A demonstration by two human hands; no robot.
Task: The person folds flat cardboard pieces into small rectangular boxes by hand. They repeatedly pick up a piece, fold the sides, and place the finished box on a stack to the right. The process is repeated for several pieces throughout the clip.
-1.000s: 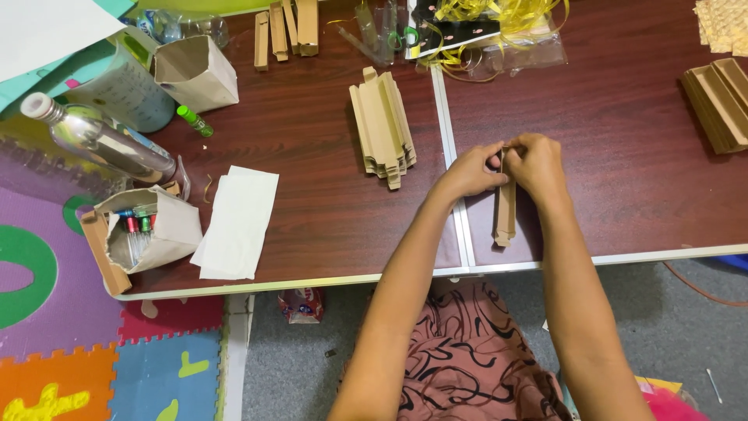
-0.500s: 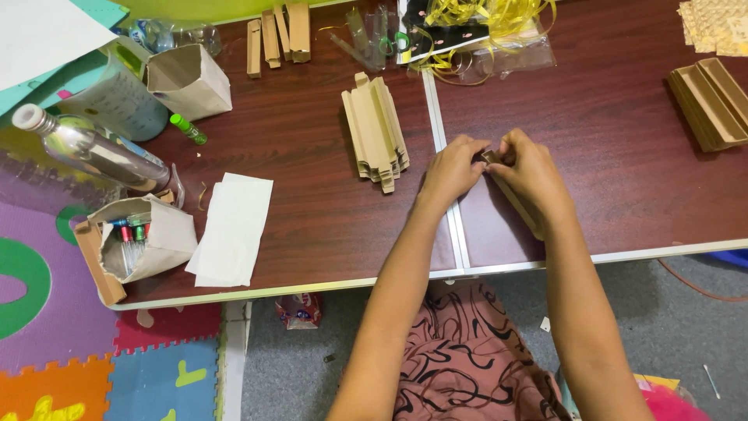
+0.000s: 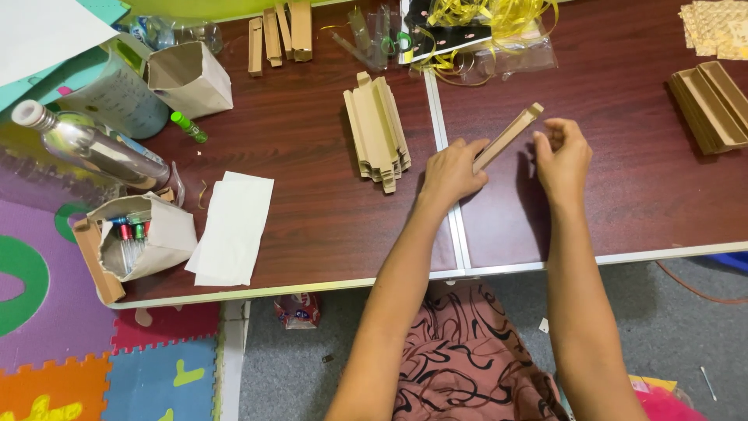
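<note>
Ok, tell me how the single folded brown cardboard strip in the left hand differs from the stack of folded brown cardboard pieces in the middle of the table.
The single folded brown cardboard strip is one piece, held slanted by the left hand; the stack of folded brown cardboard pieces is many layered pieces, lying untouched on the dark wooden table. The strip looks much narrower than the stack. Both are plain brown cardboard, long and folded.

A: We see a tan cardboard strip (image 3: 508,137) at centre frame, over the dark reddish-brown table (image 3: 312,195).

B: We also note yellow ribbon (image 3: 491,14) at the top, a white paper sheet (image 3: 231,228) at left, and foam mats (image 3: 86,366) in purple, orange, blue and green at lower left.

A: And black-swirled pink cloth (image 3: 467,359) at the bottom.
</note>
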